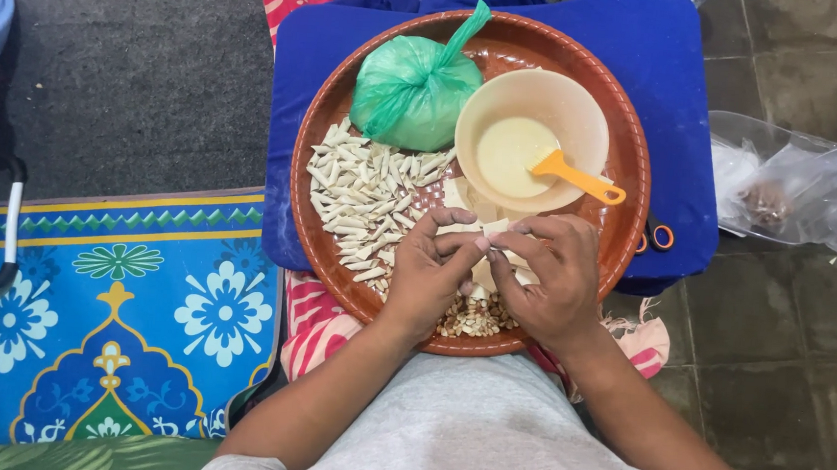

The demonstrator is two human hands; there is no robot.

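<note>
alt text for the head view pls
Both hands, left hand and right hand, pinch a small pale wrapper over a round brown tray holding rolled pieces, a tied green bag and a bowl with an orange spoon.

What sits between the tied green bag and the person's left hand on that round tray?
In the head view, a heap of small pale rolled pieces lies on the brown tray between the green bag and the left hand.

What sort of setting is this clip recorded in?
Likely a home floor used for hand food prep. The person sits beside a patterned blue mat on dark floor tiles, with a round brown tray on a blue cushion. Both hands pinch a small pale wrapper.
</note>
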